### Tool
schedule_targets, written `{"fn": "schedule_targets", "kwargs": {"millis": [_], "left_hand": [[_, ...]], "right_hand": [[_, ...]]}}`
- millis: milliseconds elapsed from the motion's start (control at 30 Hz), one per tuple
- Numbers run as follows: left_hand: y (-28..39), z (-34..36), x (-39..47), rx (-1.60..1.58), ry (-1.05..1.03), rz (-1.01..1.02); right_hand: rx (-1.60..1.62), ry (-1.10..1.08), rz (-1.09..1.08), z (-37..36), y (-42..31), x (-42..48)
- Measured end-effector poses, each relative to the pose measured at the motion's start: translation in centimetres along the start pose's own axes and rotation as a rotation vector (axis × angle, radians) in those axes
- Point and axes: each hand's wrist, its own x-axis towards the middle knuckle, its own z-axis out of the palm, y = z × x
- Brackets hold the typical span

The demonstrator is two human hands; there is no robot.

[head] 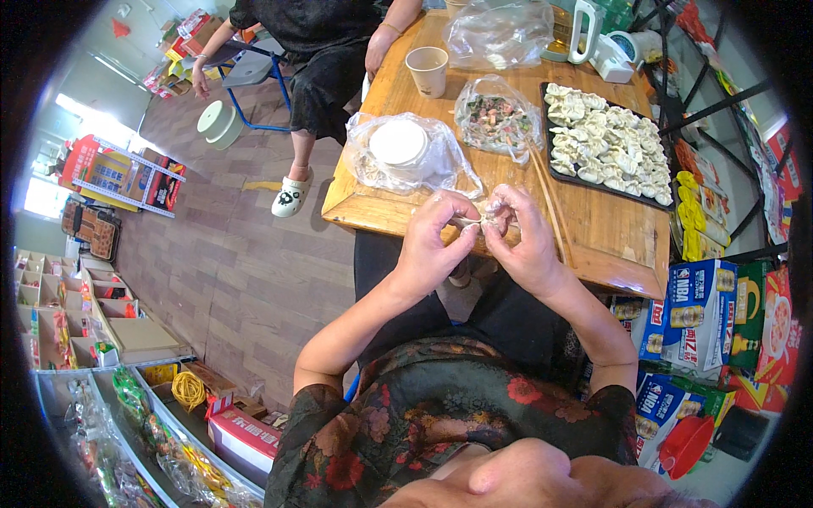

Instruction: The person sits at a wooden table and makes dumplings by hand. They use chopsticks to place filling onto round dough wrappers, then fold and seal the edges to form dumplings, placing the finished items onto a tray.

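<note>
My left hand (pixel 438 238) and my right hand (pixel 522 238) meet above the table's near edge, pinching a small dumpling (pixel 481 220) between thumbs and fingers; flour whitens the fingertips. Just beyond, a stack of round white wrappers (pixel 399 141) sits in an open clear plastic bag (pixel 371 168). Another plastic bag holds chopped filling (pixel 497 117), with a pair of wooden chopsticks (pixel 547 197) leaning from it to the table's near edge. At the right, a black tray (pixel 635 198) carries many rows of pleated dumplings (pixel 603 143).
Along the wooden table (pixel 635 254) stand a paper cup (pixel 427 73), a crumpled plastic bag (pixel 498 35) and a white-handled jug (pixel 581 32). Another person (pixel 317 38) sits at the table's far left. Drink cartons (pixel 698 311) are stacked at right; a stool (pixel 219 124) stands left.
</note>
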Motion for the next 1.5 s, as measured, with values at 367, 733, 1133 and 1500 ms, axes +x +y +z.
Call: {"fn": "schedule_targets", "kwargs": {"millis": [367,733,1133,1500], "left_hand": [[-0.3,-0.1,-0.6,-0.464,-0.004,-0.257],[-0.3,0.0,-0.4,-0.470,-0.036,-0.276],[0.0,1.1,-0.5,-0.409,0.055,-0.203],[0.8,1.0,-1.5,-0.180,0.059,-0.078]], "right_hand": [[0.060,0.022,0.081,-0.5,-0.5,0.0],[0.071,0.000,0.059,-0.7,-0.7,-0.1],[0.034,-0.067,-0.019,-0.8,-1.3,0.1],[-0.075,0.013,-0.067,-0.5,-1.3,0.1]]}}
